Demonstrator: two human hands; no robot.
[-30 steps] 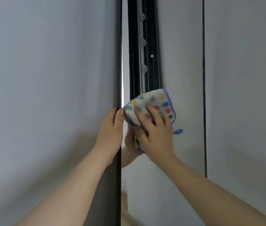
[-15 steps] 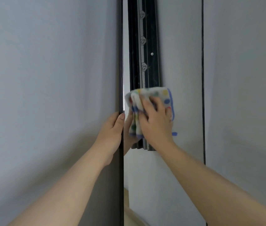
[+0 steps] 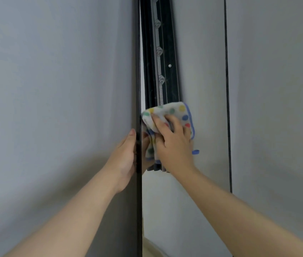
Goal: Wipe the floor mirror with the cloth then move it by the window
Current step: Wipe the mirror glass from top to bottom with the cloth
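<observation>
Two hands are on the floor mirror (image 3: pixel 202 52), which stands upright against a grey wall (image 3: pixel 54 71) and fills the middle of the view. The left hand (image 3: pixel 124 154), at nine o'clock from centre, grips the dark left frame edge, thumb on the near side and fingers wrapped round onto the glass. The right hand (image 3: pixel 173 143), at centre, has its fingers curled over the bunched polka-dot cloth (image 3: pixel 176 112) and presses it to the glass. The cloth peeks out at twelve o'clock from the knuckles. Wiping looks to be under way, though how much glass is clean cannot be told. Moving the mirror is not yet begun, and no window is in view.
</observation>
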